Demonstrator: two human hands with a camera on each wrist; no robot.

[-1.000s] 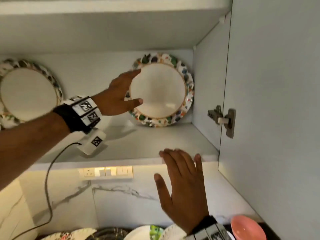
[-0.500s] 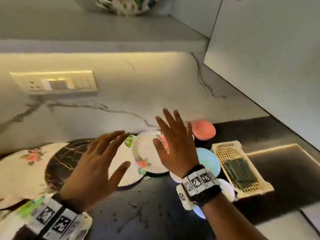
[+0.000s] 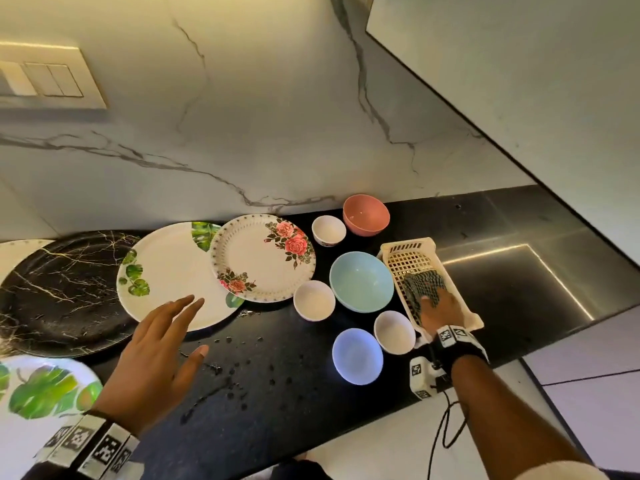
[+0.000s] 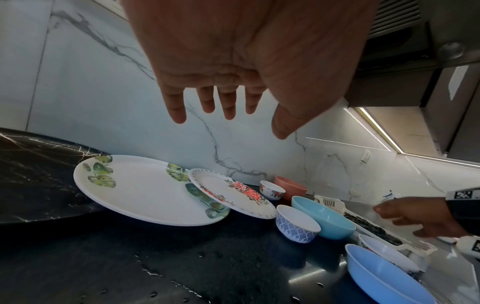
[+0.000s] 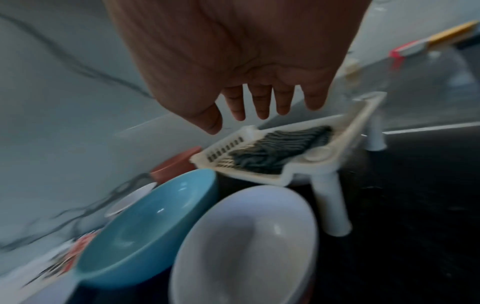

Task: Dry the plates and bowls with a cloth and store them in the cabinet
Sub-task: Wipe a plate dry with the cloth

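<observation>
Now — left hand (image 3: 152,368) fingers spread, empty | right hand (image 3: 440,308) spread over cloth (image 3: 420,284) in basket (image 3: 408,245)

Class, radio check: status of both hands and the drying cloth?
Left hand open above wet black counter. Right hand open, reaching dark checked cloth in cream plastic basket. Path unobstructed.

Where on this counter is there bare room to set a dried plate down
Bare counter lies along the front edge, between the left hand and the lavender bowl, though spotted with water drops. More lies right of the cream basket. The back strip is crowded: overlapping plates, then the bowls packed against the basket.
</observation>
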